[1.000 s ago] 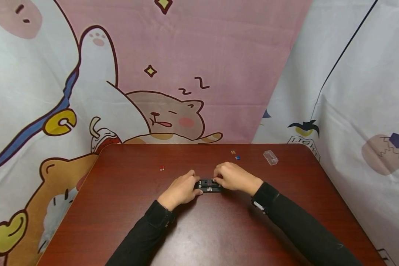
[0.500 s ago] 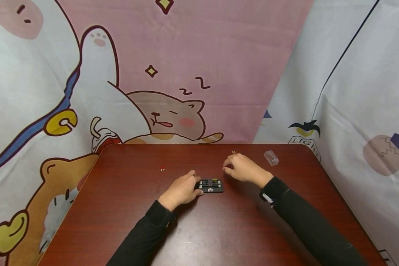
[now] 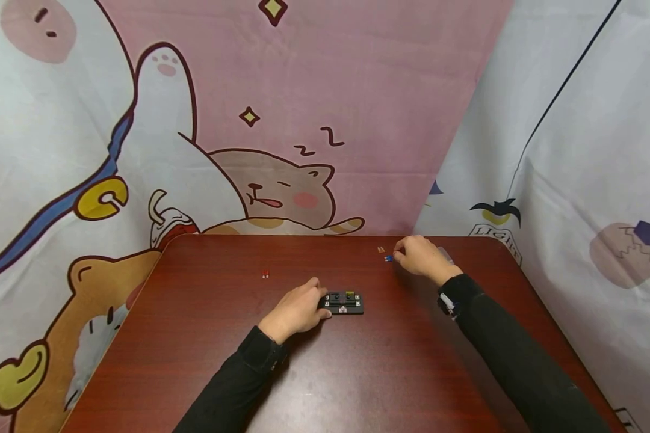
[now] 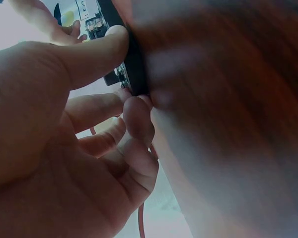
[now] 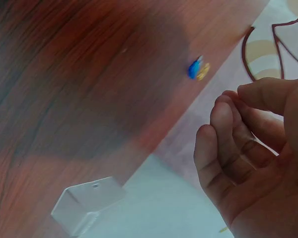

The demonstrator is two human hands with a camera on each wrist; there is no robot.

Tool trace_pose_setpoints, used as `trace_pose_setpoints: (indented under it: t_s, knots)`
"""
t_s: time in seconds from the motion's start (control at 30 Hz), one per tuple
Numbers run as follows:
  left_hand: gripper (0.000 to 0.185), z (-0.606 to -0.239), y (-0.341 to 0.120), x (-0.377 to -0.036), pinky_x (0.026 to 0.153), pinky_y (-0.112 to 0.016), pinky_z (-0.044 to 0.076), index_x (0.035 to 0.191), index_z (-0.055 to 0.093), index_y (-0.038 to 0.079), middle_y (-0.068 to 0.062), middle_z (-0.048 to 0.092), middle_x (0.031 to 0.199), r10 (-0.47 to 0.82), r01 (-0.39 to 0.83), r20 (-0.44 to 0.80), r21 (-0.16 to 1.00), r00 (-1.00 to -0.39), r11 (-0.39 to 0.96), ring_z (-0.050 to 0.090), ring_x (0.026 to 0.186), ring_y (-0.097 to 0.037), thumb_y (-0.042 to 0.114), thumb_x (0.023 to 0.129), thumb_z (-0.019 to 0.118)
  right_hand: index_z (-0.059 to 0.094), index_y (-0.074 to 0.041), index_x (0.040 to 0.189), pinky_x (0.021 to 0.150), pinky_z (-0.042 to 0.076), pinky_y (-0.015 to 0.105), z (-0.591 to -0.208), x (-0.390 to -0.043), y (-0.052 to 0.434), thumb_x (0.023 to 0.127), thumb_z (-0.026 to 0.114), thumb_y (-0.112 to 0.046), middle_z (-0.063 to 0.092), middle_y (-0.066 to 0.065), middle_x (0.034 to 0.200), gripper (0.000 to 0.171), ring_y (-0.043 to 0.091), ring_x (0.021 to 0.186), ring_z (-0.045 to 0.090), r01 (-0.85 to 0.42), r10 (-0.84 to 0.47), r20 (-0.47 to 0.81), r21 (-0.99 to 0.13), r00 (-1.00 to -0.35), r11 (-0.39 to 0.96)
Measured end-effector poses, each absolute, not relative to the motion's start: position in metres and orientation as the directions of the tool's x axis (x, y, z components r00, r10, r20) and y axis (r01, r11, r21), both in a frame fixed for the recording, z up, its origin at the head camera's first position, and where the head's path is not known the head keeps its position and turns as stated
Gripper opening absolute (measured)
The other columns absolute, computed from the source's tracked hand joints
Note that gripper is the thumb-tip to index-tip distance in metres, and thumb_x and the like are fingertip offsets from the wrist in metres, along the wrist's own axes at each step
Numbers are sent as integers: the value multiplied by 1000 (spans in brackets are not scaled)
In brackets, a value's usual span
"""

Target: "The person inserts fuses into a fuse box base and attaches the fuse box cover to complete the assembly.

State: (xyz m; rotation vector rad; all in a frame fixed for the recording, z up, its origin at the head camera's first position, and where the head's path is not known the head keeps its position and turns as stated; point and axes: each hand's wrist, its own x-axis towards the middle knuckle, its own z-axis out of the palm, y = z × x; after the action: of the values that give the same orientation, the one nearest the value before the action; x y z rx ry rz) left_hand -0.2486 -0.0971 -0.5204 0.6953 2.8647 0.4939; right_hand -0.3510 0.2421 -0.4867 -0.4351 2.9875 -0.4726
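Observation:
My left hand (image 3: 295, 307) grips the left end of a black fuse block (image 3: 345, 303) on the table, thumb on the near side. In the left wrist view the thumb presses on the fuse block (image 4: 134, 64) near its metal screw terminals. A yellow piece (image 3: 349, 293) sits at the block's back right. My right hand (image 3: 422, 260) hovers just right of small blue blade fuses (image 3: 388, 258). In the right wrist view its fingers are loosely bent, with nothing seen between them, apart from the blue fuses (image 5: 194, 68). Tan blade fuses (image 3: 381, 249) lie just behind the blue ones.
A clear plastic box (image 5: 87, 203) lies right of my right hand, partly hidden by it in the head view. Small red blade fuses (image 3: 265, 274) lie at the left back of the brown table (image 3: 206, 337). Printed cloth (image 3: 390, 120) hangs behind the table.
My right hand has left the fuse block and moved right and back to beside the blue fuses. The yellow piece on the block has come into view. My left hand keeps its hold.

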Motion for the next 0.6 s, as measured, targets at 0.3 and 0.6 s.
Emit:
trace_pose_setpoints:
  t_s: [0.3, 0.6]
  knots:
    - [53, -521, -97, -248, 90, -46, 58, 145, 71, 10, -8, 62, 127, 461, 405, -83, 359, -884, 841, 65, 97, -22, 38, 102, 82, 82, -4, 121, 90, 61, 51, -493, -363, 243, 109, 68, -22, 78, 18, 122, 26, 28, 98, 72, -216, -251, -73, -321, -965, 922]
    - [52, -519, -97, -248, 87, -44, 57, 145, 71, 11, -7, 61, 126, 460, 404, -83, 361, -884, 841, 62, 94, -20, 38, 102, 82, 84, -7, 113, 89, 59, 51, -500, -373, 237, 106, 72, -20, 80, 14, 112, 19, 27, 93, 69, -267, -294, -61, -277, -954, 923]
